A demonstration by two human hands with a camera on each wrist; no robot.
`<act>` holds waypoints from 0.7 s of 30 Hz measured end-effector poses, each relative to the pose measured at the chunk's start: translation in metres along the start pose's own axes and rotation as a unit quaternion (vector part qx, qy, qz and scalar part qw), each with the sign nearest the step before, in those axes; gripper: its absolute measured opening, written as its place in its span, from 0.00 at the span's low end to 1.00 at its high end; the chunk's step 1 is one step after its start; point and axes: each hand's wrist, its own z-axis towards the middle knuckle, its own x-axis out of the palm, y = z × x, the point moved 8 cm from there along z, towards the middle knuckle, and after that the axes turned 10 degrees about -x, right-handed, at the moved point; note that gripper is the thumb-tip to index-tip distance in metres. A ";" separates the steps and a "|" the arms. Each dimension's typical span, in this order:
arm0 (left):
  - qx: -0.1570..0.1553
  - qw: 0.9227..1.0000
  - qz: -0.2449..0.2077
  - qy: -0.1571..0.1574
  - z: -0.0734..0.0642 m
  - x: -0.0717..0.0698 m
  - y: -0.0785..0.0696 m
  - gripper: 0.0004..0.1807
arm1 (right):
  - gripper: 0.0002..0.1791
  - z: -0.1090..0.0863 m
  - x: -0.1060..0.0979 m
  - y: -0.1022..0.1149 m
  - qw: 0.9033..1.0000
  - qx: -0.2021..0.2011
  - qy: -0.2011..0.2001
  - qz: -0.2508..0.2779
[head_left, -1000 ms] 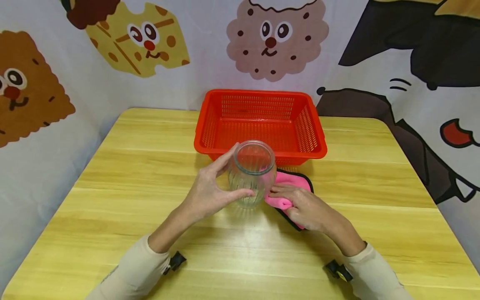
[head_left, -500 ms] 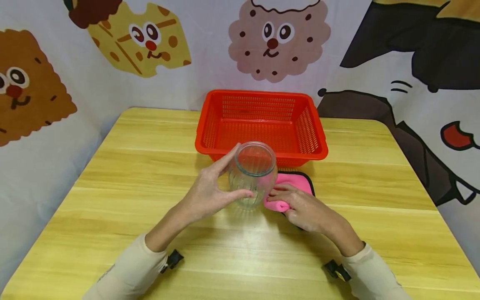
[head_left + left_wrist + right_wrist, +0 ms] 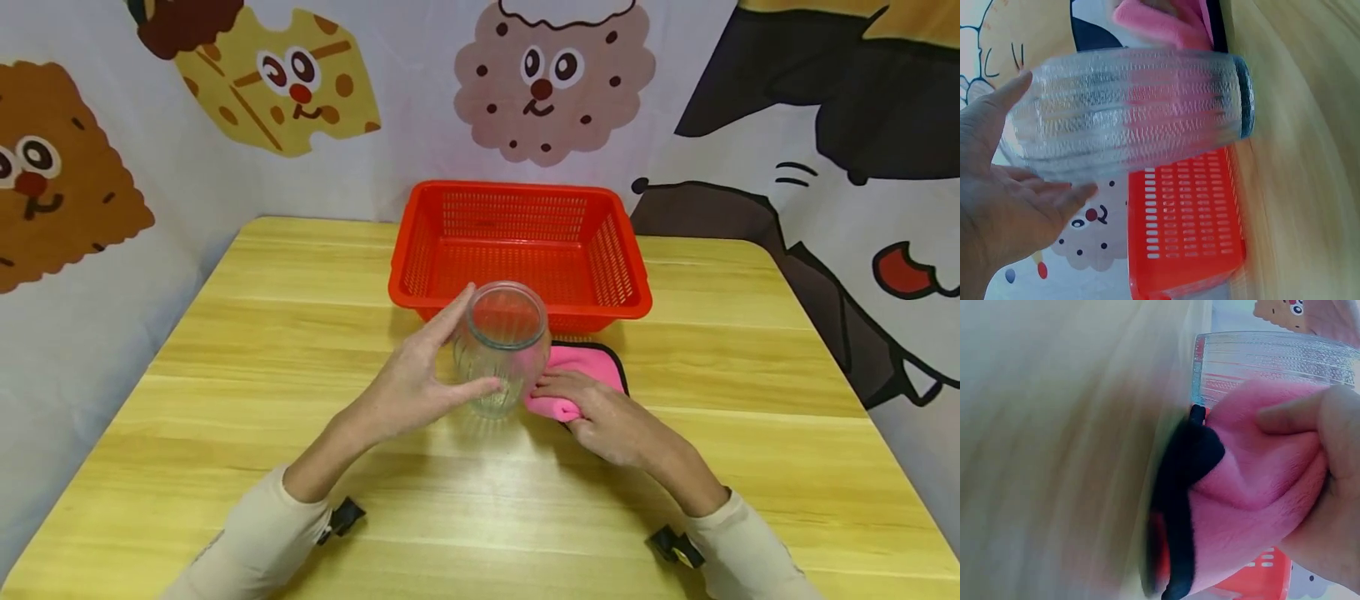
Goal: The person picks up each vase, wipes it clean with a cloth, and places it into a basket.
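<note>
A clear ribbed glass jar [image 3: 498,358] stands upright in front of the red basket, its round mouth facing up. My left hand [image 3: 416,383] holds it from the left, thumb on the near side and fingers around the far side. In the left wrist view the jar [image 3: 1129,112] shows its textured ribs and thick base. My right hand [image 3: 611,412] grips a pink cloth [image 3: 585,362] with black edging and presses it against the jar's right side. The right wrist view shows the cloth [image 3: 1254,469] bunched under the thumb, one part hanging down beside the table surface.
A red plastic basket [image 3: 521,310] with slotted walls stands just behind the jar at the back of the wooden table [image 3: 247,358]. Behind the table hangs a white cloth backdrop [image 3: 416,100] printed with cartoon food and an animal.
Both hands stay nearly in place at the jar. The cloth under my right hand has shifted slightly, its near corner drawn in toward the hand; the jar has moved a touch left.
</note>
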 end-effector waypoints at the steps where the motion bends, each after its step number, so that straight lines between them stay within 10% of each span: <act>1: -0.014 1.000 0.010 -0.002 -0.001 0.000 0.001 0.62 | 0.27 -0.002 -0.003 0.000 1.000 0.002 -0.018 0.007; 6: -0.020 0.997 0.023 -0.067 -0.006 -0.010 0.001 0.67 | 0.26 -0.017 -0.031 0.000 0.986 0.038 -0.156 0.044; 14: 0.032 0.986 0.029 -0.160 -0.012 -0.011 -0.012 0.62 | 0.16 -0.031 -0.085 0.026 0.914 0.018 -0.392 0.103; 17: 0.013 0.985 0.037 -0.167 -0.011 -0.008 -0.012 0.57 | 0.21 -0.021 -0.091 0.039 0.905 -0.047 -0.406 0.123; 21: 0.015 0.983 0.023 -0.183 -0.011 -0.007 -0.011 0.48 | 0.26 -0.001 -0.085 0.048 0.923 -0.093 -0.346 0.141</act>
